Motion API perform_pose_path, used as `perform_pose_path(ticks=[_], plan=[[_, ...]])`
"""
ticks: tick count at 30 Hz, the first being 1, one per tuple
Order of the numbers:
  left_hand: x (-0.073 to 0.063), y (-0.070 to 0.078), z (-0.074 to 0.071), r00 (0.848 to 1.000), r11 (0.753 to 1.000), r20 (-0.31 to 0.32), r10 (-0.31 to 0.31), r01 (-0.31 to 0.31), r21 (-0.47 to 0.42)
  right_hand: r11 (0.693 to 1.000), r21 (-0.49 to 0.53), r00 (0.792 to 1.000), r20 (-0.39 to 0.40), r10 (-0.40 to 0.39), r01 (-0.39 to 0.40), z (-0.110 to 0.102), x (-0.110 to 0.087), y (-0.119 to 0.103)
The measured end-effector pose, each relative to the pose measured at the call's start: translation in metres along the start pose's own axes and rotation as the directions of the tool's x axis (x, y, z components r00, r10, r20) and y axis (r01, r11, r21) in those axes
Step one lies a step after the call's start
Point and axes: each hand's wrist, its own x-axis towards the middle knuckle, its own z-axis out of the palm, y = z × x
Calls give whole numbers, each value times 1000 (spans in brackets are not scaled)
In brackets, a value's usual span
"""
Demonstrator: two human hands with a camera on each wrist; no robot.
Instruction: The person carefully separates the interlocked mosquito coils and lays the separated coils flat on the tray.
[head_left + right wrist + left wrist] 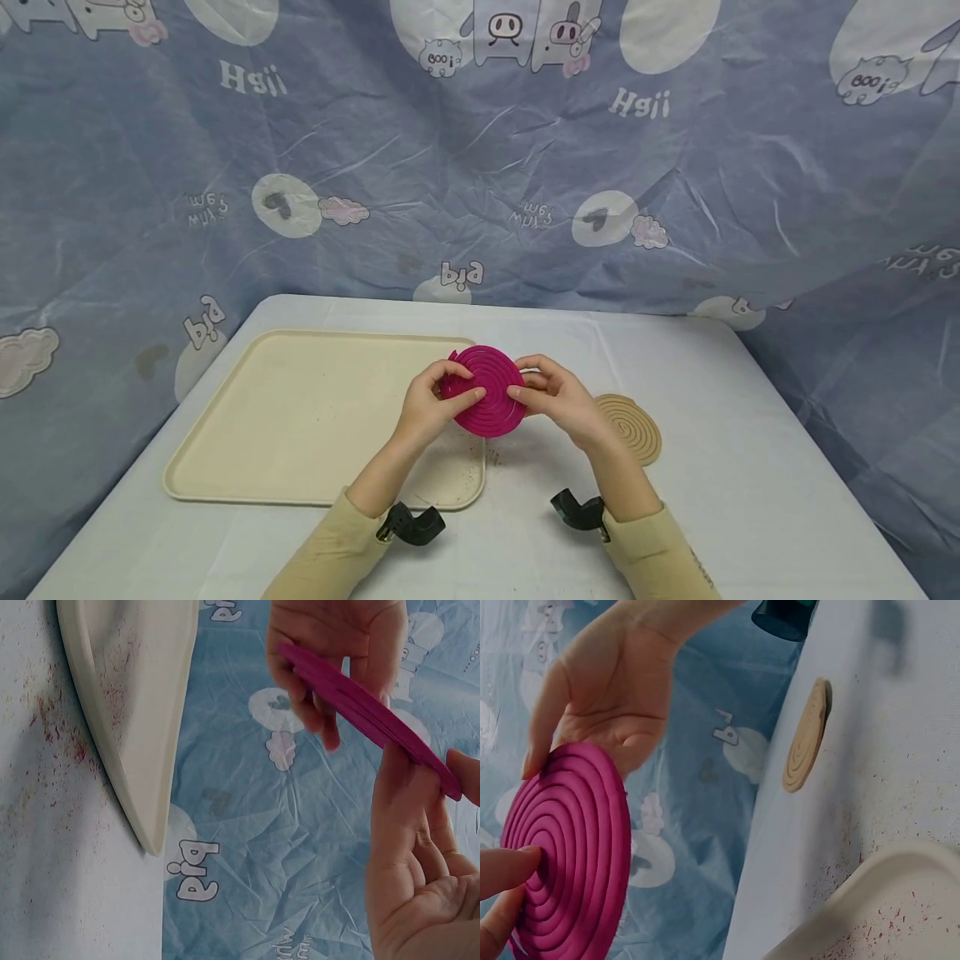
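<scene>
Raised over the tray's right edge is a magenta coiled disc (491, 417), a flat spiral of cord-like rings with a small end sticking out at upper left. My left hand (435, 400) pinches its left side, thumb lying across the front rings. On its right edge, my right hand (558, 400) grips with the thumb in front and fingers behind. Seen from the right wrist, the disc (360, 705) is nearly edge-on, tilted between the left hand (337, 645) and the right hand (420, 892). The left wrist view shows the face of its rings.
A cream tray (300, 417) with a raised rim lies on the white-covered table (750, 467), left of centre. Reddish crumbs (889, 922) dot its corner and the cloth beside it. A tan spiral disc (633, 429) lies to the right, partly behind the right forearm. Black wrist mounts (416, 525) sit on both sleeves.
</scene>
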Motion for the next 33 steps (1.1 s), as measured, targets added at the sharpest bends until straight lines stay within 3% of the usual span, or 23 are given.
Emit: perform_pose_path(ticks=[5,10,16,21,25,33], plan=[[-1,3,2,1000,1000,1,17,-17,12,1000,-7,1000,4,-23,23,5,-1,-3],[0,1,4,999,1000,37,22,-22,-3,997,61,999,3,-46,46,10,1,-2],[-2,0,6,999,1000,32,12,-12,6,989,129,998,-7,-66,66,18,3,0],[-3,1,8,999,999,50,16,-17,27,991,99,995,-52,-84,89,21,4,4],[-4,1,8,998,999,54,27,-29,24,986,78,988,-64,-143,148,21,4,6],[-3,-1,8,994,994,109,13,0,-112,977,81,976,-104,-189,198,22,4,7]])
